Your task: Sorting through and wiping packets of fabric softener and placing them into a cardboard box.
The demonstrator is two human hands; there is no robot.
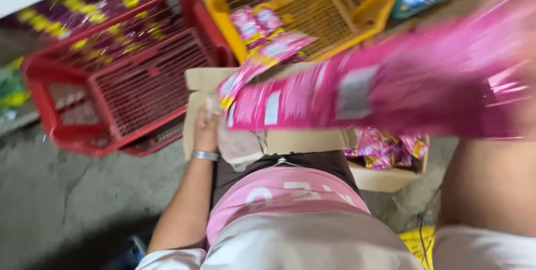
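Note:
A long strip of pink sachets, blurred by motion, stretches across the middle from the right edge to the left. My right hand is at the right edge, mostly hidden behind the strip and gripping it. My left hand, with a silver bracelet at the wrist, rests on the flap of a cardboard box next to a pale cloth. Its fingers are hidden near the strip's left end. More pink sachets lie inside the box.
A red plastic basket holding purple and yellow sachets stands at the left on the concrete floor. Behind the box is a yellow basket with a few pink sachets. A yellow packet lies at the lower right.

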